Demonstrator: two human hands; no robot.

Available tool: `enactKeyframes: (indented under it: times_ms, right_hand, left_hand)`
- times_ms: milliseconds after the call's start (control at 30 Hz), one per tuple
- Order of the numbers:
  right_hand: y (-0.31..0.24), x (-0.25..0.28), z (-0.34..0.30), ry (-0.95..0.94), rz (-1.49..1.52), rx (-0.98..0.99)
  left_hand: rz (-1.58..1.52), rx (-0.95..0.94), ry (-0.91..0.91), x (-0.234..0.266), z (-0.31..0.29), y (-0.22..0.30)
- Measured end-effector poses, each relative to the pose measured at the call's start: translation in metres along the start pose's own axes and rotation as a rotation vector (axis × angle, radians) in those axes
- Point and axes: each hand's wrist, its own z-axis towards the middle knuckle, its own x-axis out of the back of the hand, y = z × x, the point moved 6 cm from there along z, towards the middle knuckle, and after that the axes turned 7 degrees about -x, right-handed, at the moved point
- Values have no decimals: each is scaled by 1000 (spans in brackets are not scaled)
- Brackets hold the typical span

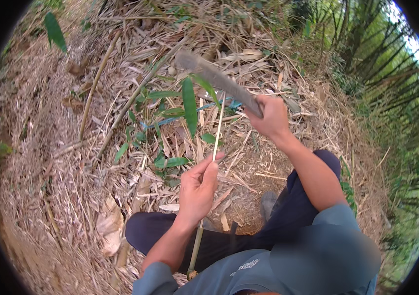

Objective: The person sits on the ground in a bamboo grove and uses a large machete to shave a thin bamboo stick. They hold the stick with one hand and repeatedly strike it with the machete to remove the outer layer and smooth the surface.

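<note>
A slender pale bamboo stalk [220,127] slants from my lap up past the middle of the view. My left hand [197,189] is closed on it, thumb and fingers pinching its middle. Its lower part [196,250] lies against my clothes. My right hand [271,118] grips a machete [219,78] with a broad, dull grey-brown blade, slightly blurred. The blade points up and left, crossing above the stalk's upper end; whether they touch I cannot tell. Long green leaves [189,105] show beside the stalk and partly overlap the blade.
Dry bamboo leaves and litter [135,54] cover the sloping ground. Thin poles [99,83] lie at the left. Blue strips [170,119] show among the green leaves. My bent knees [325,162] frame a bare earth patch [249,206]. Bamboo stems [367,54] stand at the right.
</note>
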Motion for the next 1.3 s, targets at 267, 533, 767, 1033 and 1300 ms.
enactKeyframes:
  times_ms: [267, 533, 767, 1033, 1300]
  right_hand:
    - [-60, -7, -57, 17, -37, 572]
    - [-58, -15, -61, -58, 17, 585]
    - [-14, -7, -16, 45, -29, 262]
    - [-4, -6, 8, 81, 52, 155]
    - [14, 1, 9, 142, 185, -4]
  left_hand:
    - [374, -201, 18, 7, -2, -9]
    - [642, -584, 12, 17, -4, -7]
    - [209, -85, -76, 1, -6, 3]
    - [286, -77, -130, -6, -5, 10]
    - [242, -89, 13, 5, 7, 4]
